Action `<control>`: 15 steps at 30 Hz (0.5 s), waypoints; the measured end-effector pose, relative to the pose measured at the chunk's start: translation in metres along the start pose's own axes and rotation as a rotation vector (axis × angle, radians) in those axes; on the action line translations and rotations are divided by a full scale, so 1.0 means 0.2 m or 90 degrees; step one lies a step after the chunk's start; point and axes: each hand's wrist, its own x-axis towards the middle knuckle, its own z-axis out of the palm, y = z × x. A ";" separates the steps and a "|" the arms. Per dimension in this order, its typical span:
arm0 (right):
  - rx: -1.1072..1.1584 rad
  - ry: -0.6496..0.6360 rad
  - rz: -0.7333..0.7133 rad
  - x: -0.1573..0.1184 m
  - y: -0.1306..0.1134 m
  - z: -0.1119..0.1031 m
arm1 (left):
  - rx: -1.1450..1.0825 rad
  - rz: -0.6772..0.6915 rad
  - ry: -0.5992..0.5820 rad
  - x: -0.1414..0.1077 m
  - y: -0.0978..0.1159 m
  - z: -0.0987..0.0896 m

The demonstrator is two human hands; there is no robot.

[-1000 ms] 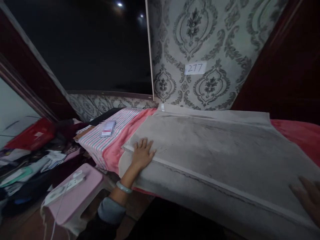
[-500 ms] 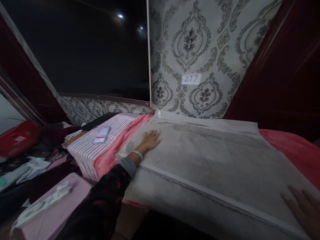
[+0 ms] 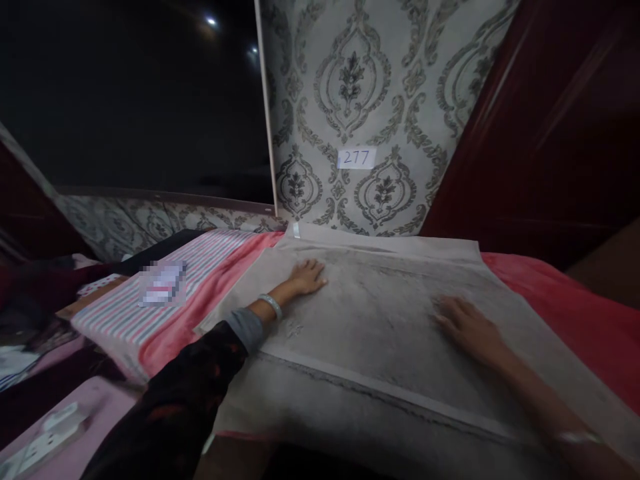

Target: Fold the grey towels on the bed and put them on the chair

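A wide grey cloth (image 3: pixel 370 320) lies spread over a surface against the wall, with a long seam near its front. My left hand (image 3: pixel 306 277) rests flat on its upper left part, fingers spread and holding nothing. Over the right half of the cloth is my right hand (image 3: pixel 467 327), slightly blurred, fingers stretched out with nothing in them. Whether its palm touches the cloth is not clear. A bracelet circles each wrist.
Left of the cloth lie a pink blanket (image 3: pixel 200 290) and a striped cloth (image 3: pixel 130 300) bearing a pixelated item. A white power strip (image 3: pixel 45 443) sits at lower left. Red fabric (image 3: pixel 555 293) shows at right. A dark screen (image 3: pixel 140 100) hangs behind.
My right hand has come in from the lower right edge to over the right half of the cloth. My left hand stays flat at the upper left. The view has turned to the right.
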 end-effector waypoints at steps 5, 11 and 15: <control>-0.079 -0.164 -0.096 0.32 -0.70 0.14 | 0.029 0.186 0.007 0.15 0.28 0.12; -0.065 -0.238 -0.159 0.36 -0.77 0.28 | 0.057 0.226 0.057 0.25 0.24 0.20; -0.116 -0.229 -0.082 0.39 -0.45 0.21 | 0.058 0.148 0.064 0.29 0.00 0.13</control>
